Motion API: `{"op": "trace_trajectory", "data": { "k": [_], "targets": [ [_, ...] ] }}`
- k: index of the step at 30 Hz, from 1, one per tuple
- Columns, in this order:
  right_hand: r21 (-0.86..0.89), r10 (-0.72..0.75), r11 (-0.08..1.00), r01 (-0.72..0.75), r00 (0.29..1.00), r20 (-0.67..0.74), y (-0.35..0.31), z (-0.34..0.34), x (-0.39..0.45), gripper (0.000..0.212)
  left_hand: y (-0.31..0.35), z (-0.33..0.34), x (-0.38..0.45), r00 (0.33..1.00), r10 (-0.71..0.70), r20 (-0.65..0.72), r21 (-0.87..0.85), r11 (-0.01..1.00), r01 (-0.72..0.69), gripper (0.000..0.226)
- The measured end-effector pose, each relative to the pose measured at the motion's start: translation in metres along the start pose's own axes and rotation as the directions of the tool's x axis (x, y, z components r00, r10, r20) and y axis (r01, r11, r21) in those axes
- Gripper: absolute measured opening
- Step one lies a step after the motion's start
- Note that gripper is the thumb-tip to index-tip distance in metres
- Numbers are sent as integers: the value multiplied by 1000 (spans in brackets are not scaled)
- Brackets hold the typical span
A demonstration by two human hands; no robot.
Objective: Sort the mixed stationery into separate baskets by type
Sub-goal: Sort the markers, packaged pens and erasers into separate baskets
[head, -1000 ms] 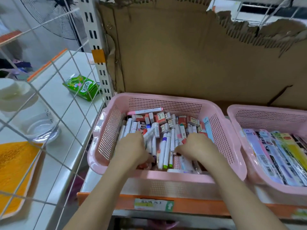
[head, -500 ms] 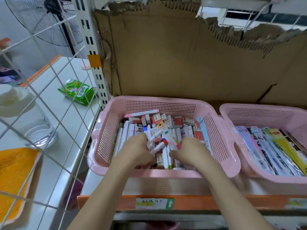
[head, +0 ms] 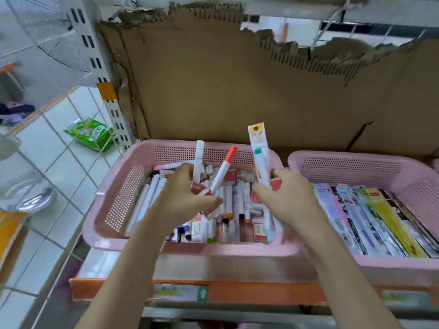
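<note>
Markers stand up out of the left hand (head: 187, 195), which grips a white marker (head: 198, 160), an orange-capped marker (head: 223, 169) and a small reddish box (head: 200, 189) at frame centre, above the left pink basket (head: 118, 186) of mixed stationery. Just right of it, the right hand (head: 287, 198) pinches a long flat packet (head: 260, 153) upright. Best, I judge, to carry the packet to the right pink basket (head: 356, 162), which holds similar flat packs, lay it parallel with them, and keep the markers bunched so none slips. Both baskets sit on an orange-edged shelf (head: 249, 290) backed by torn cardboard (head: 237, 91); white tiled counter (head: 59, 150) fills the left of frame.
</note>
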State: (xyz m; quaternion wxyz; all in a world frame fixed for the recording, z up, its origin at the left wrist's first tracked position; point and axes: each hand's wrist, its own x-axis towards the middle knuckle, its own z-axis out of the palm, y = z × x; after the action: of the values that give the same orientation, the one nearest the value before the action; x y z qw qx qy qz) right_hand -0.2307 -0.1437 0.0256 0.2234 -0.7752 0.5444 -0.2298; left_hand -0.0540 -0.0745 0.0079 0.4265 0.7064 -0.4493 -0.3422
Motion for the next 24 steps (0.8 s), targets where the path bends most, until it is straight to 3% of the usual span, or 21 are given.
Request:
{"op": "trace_trajectory", "data": {
  "k": [2, 5, 13, 19, 24],
  "targets": [
    [42, -56, 997, 58, 996, -65, 16, -22, -4, 28, 12, 21, -2, 1000, 5, -30, -73, 997, -7, 41],
    [57, -108, 992, 111, 993, -56, 52, -53, -9, 30, 33, 62, -8, 998, 15, -64, -149, 989, -24, 37],
    [69, -65, 996, 64, 998, 21, 162, -123, -7, 21, 86, 177, -15, 1000, 30, -5, -346, 938, -30, 51],
    [44, -18, 999, 12, 989, 144, 225, -145, 0, 27, 106, 238, -19, 999, -26, -20, -302, 953, 19, 55],
    [-46, 99, 995, -90, 964, 246, 254, -153, 8, 23, 110, 257, -21, 991, -95, -96, -242, 968, 69, 45]
  ]
}}
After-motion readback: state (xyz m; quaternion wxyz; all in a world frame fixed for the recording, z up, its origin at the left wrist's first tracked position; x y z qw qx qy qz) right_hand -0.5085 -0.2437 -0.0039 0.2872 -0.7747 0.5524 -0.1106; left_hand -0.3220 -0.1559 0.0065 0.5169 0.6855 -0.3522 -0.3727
